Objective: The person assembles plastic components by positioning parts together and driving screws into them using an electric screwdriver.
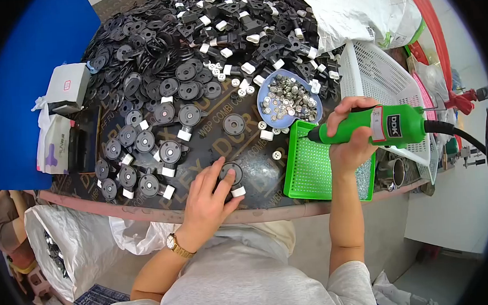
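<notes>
My left hand rests at the front of the table, its fingers curled over a black round plastic part with a white end piece. A green electric screwdriver is gripped in my right hand, lying sideways with its dark nose to the left. That nose hovers over a green perforated tray, and the bit's tip is hard to make out. Small screws lie in the tray's right side. Just beyond my left hand sits a loose black disc.
Behind the tray stands a blue bowl of small metal pieces. Heaps of black discs and black-and-white parts cover the far table. Several joined parts lie left. A white basket and cable are at right.
</notes>
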Tool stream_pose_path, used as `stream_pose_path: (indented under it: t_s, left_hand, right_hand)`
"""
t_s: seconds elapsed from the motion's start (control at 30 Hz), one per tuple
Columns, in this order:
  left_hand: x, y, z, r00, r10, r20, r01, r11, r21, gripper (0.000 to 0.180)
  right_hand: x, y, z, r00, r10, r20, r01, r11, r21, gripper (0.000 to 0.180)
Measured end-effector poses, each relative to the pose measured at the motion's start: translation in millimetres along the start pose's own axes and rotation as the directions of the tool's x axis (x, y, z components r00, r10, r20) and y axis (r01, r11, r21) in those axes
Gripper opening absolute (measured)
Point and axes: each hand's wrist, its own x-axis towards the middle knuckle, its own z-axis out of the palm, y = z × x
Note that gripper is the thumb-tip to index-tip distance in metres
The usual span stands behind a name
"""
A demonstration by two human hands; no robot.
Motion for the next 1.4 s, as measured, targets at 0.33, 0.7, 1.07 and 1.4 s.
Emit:
stream_pose_path:
  t_s: [0.33, 0.7, 1.07, 1.4]
  left_hand:
    - [0, 1, -1, 1.0, 0.017, 0.001, -0.017, 1.0, 0.006, 0.059]
    - [51, 40, 0, 0.988, 0.129, -0.084, -0.149, 0.943, -0.297, 0.054]
    - [46, 30, 5, 0.952, 0.204, -0.229, -0.237, 0.963, -0.128, 0.021]
    - [39, 23, 0, 0.942, 0.245, -0.23, -0.246, 0.969, 0.024, 0.019]
  right_hand:
    - [4, -5, -3, 0.999, -0.051, -0.002, 0.051, 0.998, -0.043, 0.061]
    - [-2, -59, 7, 0.994, -0.063, 0.089, 0.017, 0.898, 0.44, 0.067]
    - [-10, -66, 27, 0.987, -0.063, 0.151, -0.026, 0.851, 0.524, 0.068]
    - [-18, -63, 42, 0.995, -0.008, 0.104, -0.045, 0.866, 0.498, 0.077]
